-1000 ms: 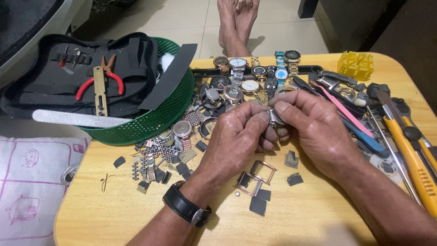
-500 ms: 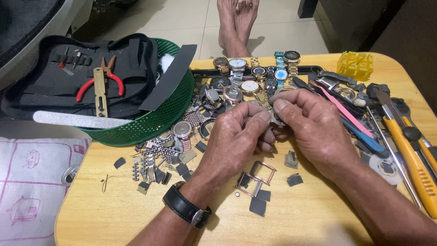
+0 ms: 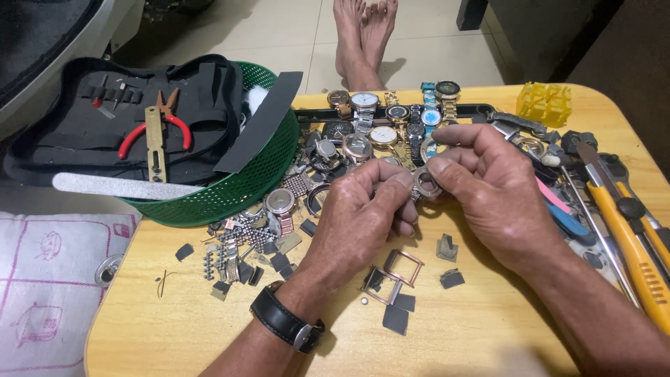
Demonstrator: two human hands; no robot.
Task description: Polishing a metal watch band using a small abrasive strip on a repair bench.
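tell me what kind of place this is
Probably a small home or informal watch-repair spot. A wooden table is strewn with wristwatches and loose strap links, a black tool case holds red-handled pliers, and both hands, left hand and right hand, hold a round watch case.

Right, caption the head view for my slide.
Both hands, left hand and right hand, pinch a round metal watch case above a wooden table strewn with watch parts.

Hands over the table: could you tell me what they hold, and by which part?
Both the left hand and right hand pinch a small round metal watch case by its rim.
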